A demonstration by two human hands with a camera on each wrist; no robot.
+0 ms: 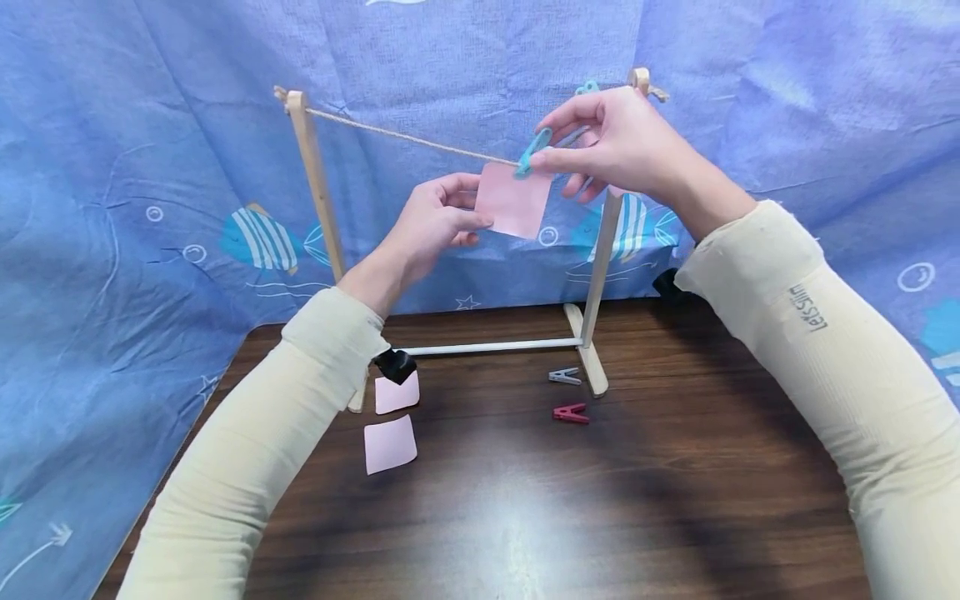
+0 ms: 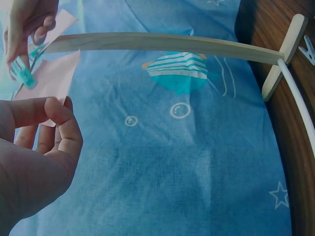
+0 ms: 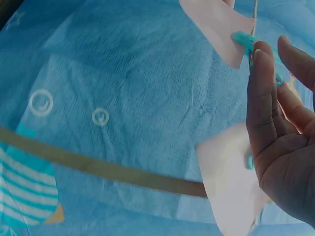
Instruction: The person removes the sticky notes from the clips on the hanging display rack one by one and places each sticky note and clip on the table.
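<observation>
My left hand [image 1: 442, 212] pinches the lower left edge of a square pink paper [image 1: 513, 200] between thumb and fingers. The paper's top edge meets the sagging string [image 1: 405, 135]. At its upper right corner sits a teal clothespin [image 1: 532, 153], with its jaws over the paper and string. My right hand [image 1: 622, 146] holds the clothespin's handles between thumb and forefinger; in the right wrist view, fingers partly hide them. Behind that hand, a second pink paper [image 3: 224, 172] hangs with another teal clothespin [image 1: 588, 87], mostly covered in the head view.
A wooden frame with a left post [image 1: 318, 179], a right post [image 1: 606, 250] and a white bottom bar [image 1: 487, 347] stands on the dark table [image 1: 480, 517]. Two pink papers [image 1: 391, 444] lie at left. A grey clothespin [image 1: 565, 377] and red clothespin [image 1: 572, 413] lie near the right foot.
</observation>
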